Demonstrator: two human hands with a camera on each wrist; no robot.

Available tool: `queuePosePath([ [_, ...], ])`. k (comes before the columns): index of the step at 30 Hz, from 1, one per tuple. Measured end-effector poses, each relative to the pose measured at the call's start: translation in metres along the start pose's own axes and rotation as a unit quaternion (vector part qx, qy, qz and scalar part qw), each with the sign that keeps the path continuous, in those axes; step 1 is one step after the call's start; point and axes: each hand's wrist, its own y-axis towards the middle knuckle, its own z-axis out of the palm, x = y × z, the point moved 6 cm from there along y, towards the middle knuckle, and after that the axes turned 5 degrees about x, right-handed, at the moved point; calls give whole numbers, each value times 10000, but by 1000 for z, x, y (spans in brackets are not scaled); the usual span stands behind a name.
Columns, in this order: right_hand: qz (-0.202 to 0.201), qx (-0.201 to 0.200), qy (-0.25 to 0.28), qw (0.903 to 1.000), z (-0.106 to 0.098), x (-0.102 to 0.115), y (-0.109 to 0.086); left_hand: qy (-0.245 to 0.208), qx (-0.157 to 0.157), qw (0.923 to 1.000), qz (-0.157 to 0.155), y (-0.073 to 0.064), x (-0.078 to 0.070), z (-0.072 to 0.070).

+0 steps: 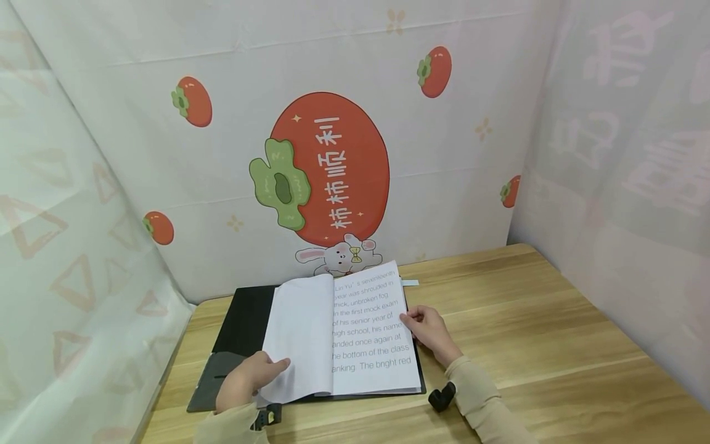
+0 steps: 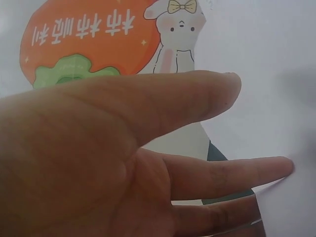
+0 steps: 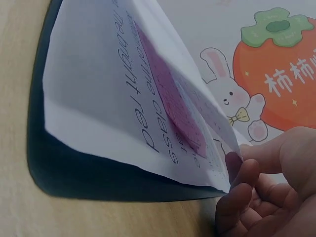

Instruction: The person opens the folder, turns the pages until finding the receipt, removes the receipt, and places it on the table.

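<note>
A black-covered folder (image 1: 242, 324) lies open on the table, with white pages inside. Large English text fills the right page (image 1: 368, 345), while the left page (image 1: 299, 333) is blank. My left hand (image 1: 256, 373) is at the outer edge of the left page; in the left wrist view its thumb and fingers (image 2: 232, 173) are straight and apart, one fingertip at the paper. My right hand (image 1: 429, 330) pinches the outer edge of the right page, which bows up in the right wrist view. Beneath that lifted paper shows a pink slip (image 3: 173, 103).
A light blue tab (image 1: 410, 282) sticks out past the folder's upper right. The wooden table (image 1: 532, 333) extends to the right. White printed curtains (image 1: 455, 142) with persimmons and a rabbit (image 1: 341, 256) stand close behind and on both sides. Each wrist wears a small black device (image 1: 442, 396).
</note>
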Motion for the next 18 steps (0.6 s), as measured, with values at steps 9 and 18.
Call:
queuePosePath([
  [9, -23, -134, -112, 9998, -2, 0, 0, 128, -38, 9997, 218, -45, -39, -15],
  [18, 60, -64, 126, 9999, 0, -2, 1, 221, -27, 9994, 273, -43, -43, -13],
])
